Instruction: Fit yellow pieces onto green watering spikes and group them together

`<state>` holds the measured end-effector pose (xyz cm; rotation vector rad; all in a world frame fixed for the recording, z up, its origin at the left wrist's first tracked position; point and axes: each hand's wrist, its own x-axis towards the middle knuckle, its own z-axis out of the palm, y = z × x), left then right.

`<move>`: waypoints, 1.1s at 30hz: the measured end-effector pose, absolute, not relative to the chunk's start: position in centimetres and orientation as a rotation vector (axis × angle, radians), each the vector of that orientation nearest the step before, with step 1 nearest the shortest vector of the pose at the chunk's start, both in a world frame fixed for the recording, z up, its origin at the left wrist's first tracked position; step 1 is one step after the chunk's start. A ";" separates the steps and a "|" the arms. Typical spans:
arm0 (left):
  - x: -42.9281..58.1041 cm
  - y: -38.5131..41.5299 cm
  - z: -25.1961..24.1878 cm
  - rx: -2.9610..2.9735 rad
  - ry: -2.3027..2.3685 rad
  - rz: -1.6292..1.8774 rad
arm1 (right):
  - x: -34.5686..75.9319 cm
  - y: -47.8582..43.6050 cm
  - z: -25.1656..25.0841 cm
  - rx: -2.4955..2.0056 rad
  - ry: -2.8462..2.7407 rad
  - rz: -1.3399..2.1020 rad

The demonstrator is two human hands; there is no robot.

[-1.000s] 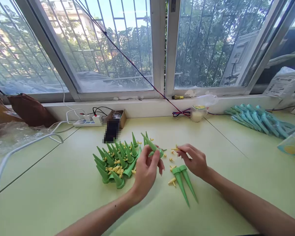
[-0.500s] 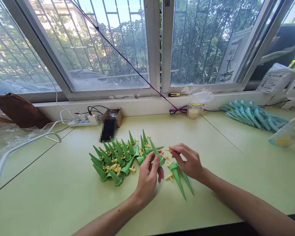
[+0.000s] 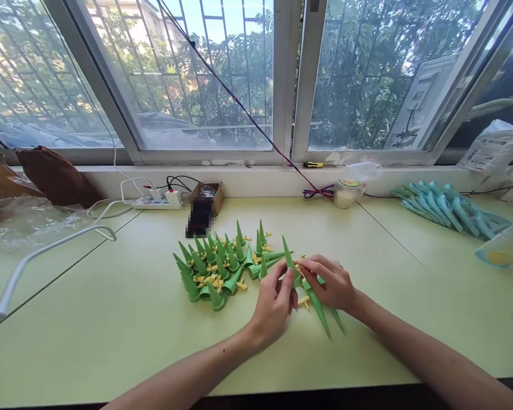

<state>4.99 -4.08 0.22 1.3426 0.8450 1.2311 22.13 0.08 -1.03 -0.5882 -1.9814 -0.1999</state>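
Note:
My left hand (image 3: 276, 299) is closed around the wide base of a green plant watering spike (image 3: 288, 256), whose tip points up. Pinched in my right hand (image 3: 331, 282) is a small yellow valve (image 3: 298, 267), mostly hidden by the fingers and close against the spike's base. Whether the valve sits in the spike cannot be made out. Two green spikes (image 3: 318, 313) lie under my right hand, tips toward me, with a loose yellow valve (image 3: 304, 302) beside them. To the left stands a cluster of green spikes (image 3: 216, 299) with yellow valves (image 3: 214, 281) scattered among them.
At the back stand a small cardboard box (image 3: 217, 199), a power strip (image 3: 143, 203) and a jar (image 3: 345, 195). A white tubular bar (image 3: 47, 246) crosses the left side. Blue-green wrapped items (image 3: 448, 205) lie at the back right of the table (image 3: 123, 336).
My right hand has brought the yellow valve left to the base of the spike in my left hand. The whole view has shifted, so the table items appear further right.

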 end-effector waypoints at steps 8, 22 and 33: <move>5.5 -3.9 -0.1 1.347 0.821 1.264 | 22.2 0.4 -1.3 -0.601 -1.993 -0.337; 4.1 -3.2 1.1 1.508 0.778 1.238 | 19.5 -1.3 -0.2 -0.847 -1.575 0.202; 3.2 -1.9 1.6 1.445 0.791 1.177 | 20.0 -1.9 0.4 -0.876 -1.396 0.475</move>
